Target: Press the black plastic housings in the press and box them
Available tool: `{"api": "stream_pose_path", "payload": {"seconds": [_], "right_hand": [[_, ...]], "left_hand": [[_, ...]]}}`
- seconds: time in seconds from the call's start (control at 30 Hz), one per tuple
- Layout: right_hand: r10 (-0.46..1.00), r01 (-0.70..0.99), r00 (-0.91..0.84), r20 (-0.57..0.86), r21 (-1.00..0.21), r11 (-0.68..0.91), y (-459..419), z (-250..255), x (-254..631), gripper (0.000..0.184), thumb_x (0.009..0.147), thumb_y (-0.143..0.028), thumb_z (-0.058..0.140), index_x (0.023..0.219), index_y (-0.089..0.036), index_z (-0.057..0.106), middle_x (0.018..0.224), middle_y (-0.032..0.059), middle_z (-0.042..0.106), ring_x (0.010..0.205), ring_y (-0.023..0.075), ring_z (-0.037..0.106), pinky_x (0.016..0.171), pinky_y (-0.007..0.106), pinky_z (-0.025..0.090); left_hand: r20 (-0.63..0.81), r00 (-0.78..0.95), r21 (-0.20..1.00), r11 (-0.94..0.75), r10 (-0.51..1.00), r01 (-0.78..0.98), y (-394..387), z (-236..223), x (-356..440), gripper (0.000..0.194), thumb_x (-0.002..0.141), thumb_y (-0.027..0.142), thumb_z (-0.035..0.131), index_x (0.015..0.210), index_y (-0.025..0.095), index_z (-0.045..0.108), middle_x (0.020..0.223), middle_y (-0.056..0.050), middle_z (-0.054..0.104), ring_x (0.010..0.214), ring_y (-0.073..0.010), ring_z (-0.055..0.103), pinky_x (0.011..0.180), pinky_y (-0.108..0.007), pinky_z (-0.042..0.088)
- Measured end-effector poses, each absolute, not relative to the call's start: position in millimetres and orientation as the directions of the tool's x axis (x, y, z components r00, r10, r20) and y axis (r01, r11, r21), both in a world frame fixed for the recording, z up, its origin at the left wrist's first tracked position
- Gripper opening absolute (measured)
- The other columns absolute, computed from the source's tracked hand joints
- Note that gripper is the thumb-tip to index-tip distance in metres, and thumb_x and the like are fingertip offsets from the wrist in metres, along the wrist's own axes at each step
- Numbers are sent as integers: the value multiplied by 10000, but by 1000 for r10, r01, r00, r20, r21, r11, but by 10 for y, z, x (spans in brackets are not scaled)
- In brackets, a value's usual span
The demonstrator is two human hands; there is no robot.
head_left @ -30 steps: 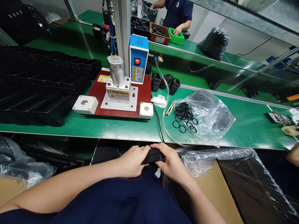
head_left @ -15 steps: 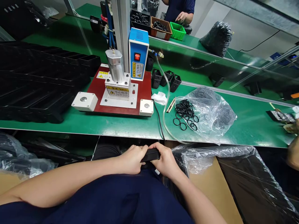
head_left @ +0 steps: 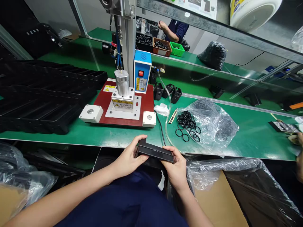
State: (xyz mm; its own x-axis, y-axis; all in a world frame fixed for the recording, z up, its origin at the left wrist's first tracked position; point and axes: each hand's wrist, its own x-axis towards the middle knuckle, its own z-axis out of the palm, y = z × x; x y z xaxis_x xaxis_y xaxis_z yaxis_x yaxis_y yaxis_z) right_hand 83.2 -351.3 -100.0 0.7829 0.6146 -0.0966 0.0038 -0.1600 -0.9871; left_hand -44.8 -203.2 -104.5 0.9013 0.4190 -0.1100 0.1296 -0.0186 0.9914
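Both my hands grip a long black plastic housing [head_left: 156, 152] just in front of the bench's near edge. My left hand [head_left: 129, 159] has its thumb and fingers round the left end; my right hand [head_left: 175, 167] clasps the right end. Beyond them stands a small press fixture with a silver cylinder [head_left: 122, 83] on a red base plate [head_left: 101, 101]. White button boxes sit at its front corners, the left one [head_left: 91, 113] and the right one [head_left: 149, 119]. Black rubber rings [head_left: 187, 121] lie to the right beside a clear plastic bag [head_left: 213, 126].
Rows of black housings [head_left: 47, 91] fill the bench's left side. A blue control box [head_left: 142, 71] stands behind the fixture, with a clear hose [head_left: 168, 126] running forward. A plastic-lined carton [head_left: 217, 195] is at my right. Another person [head_left: 176, 31] works across the bench, and a hand shows at far right.
The black housing has come up from my lap towards the bench edge, and my hands have spread to its ends. My view has tilted up, showing more of the shelf above.
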Motion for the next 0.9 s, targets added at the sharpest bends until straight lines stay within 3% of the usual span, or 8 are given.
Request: {"api": "stream_pose_path", "payload": {"seconds": [0.1, 0.3, 0.57, 0.73, 0.9], "right_hand": [[633, 50, 772, -61, -986, -156, -3489, -984, 806, 341, 650, -304, 743, 951, -181, 641, 865, 39, 674, 764, 172, 628, 697, 281, 528], [675, 222, 738, 4, -946, -237, -3504, -905, 800, 275, 670, -252, 689, 935, -194, 647, 872, 28, 672, 772, 173, 627, 695, 270, 526], [686, 299, 726, 56, -923, -241, -3443, -973, 752, 223, 695, -261, 668, 903, -193, 623, 803, 9, 669, 675, 149, 612, 626, 248, 498], [689, 286, 724, 31, -923, -259, -3413, -998, 736, 202, 701, -274, 671, 878, -194, 618, 766, 1, 662, 652, 146, 597, 609, 248, 485], [673, 240, 740, 6, -937, -255, -3398, -1016, 742, 238, 709, -309, 683, 905, -192, 615, 802, 11, 656, 698, 154, 593, 646, 260, 482]], "left_hand": [[-95, 888, 995, 12, 449, 100, -2068, -1030, -451, 513, 842, 313, 559, 1304, 215, 358, 1174, -92, 536, 1060, -199, 554, 926, -345, 486], [44, 868, 983, -175, 495, 50, -2083, -985, -514, 350, 833, 229, 553, 1179, 235, 500, 1237, -95, 463, 1236, -228, 452, 1060, -381, 391], [90, 836, 973, -228, 541, 43, -2099, -1053, -518, 217, 879, 261, 520, 1093, 223, 531, 1156, -84, 503, 1208, -228, 462, 1018, -361, 410], [52, 820, 976, -203, 570, 80, -2121, -1109, -513, 221, 866, 252, 522, 1082, 211, 534, 1107, -78, 530, 1074, -205, 537, 966, -346, 438], [66, 805, 968, -233, 590, 92, -2093, -1093, -472, 230, 852, 228, 521, 1081, 209, 538, 1146, -82, 537, 1127, -214, 512, 1006, -363, 407]]}}
